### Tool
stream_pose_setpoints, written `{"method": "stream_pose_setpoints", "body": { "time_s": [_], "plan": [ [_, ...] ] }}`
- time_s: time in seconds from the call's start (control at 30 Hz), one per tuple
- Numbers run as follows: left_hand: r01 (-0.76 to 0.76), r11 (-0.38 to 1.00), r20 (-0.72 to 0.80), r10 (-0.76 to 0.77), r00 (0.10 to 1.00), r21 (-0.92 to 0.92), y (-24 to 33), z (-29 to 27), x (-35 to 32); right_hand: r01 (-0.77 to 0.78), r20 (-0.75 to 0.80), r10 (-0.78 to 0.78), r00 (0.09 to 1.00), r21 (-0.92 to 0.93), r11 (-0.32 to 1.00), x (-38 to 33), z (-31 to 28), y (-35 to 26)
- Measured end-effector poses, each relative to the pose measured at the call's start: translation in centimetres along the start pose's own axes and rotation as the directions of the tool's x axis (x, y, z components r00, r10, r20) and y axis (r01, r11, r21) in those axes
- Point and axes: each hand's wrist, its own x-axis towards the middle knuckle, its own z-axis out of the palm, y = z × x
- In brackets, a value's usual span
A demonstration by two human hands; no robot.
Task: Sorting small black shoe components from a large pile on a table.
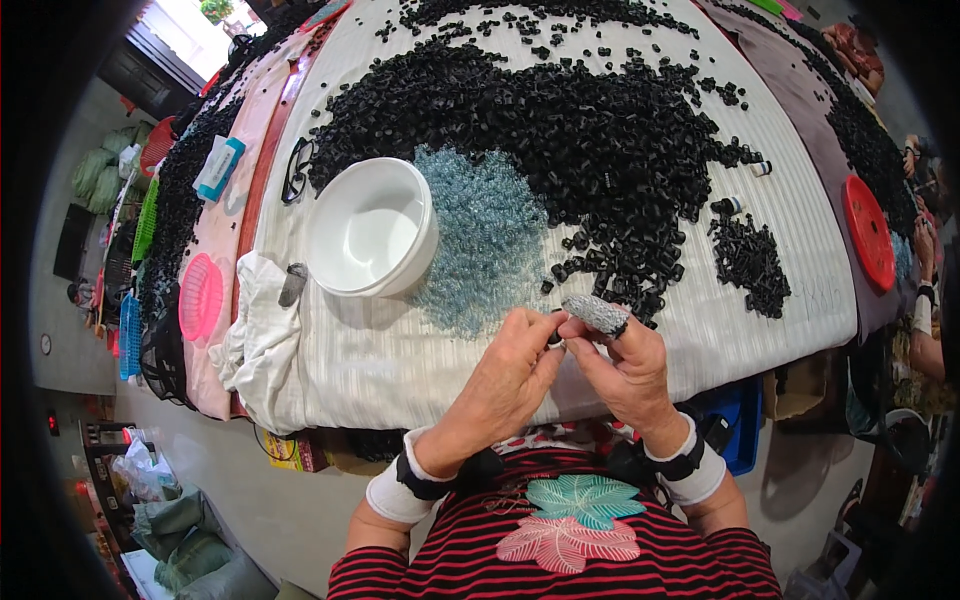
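Evidently, a small black plastic piece [555, 339] sits at the meeting fingertips of both hands, just above the near edge of the bench [370, 375], which is spread with white striped cloth. The bare left hand [503, 370] has its grip pinched on this piece; whether the right hand [634, 372], wearing a grey knitted finger cover [597, 314], grips anything, I cannot tell. Just beyond lies a heap of clear bluish beads [480, 235], touching a broad mound of black plastic parts [520, 115]. A round white bowl [350, 262] stands left of the beads; slim black pegs [752, 268] lie heaped to the right.
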Motion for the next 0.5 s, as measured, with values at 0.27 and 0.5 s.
{"method": "stream_pose_setpoints", "body": {
  "time_s": [0.27, 0.5],
  "plan": [
    [0.28, 0.909, 0.147, -0.245, 0.958, -0.31, 0.2, -0.7, -0.5, -0.194, 0.047, 0.188, 0.981, 0.22, 0.956, -0.1, -0.3, -0.9],
    [0.448, 0.56, 0.207, -0.441, 0.873, -0.697, 0.7, -0.2, 0.2, -0.152, -0.029, 0.161, 0.987, 0.209, 0.966, -0.4, -0.9, -1.7]
  ]
}}
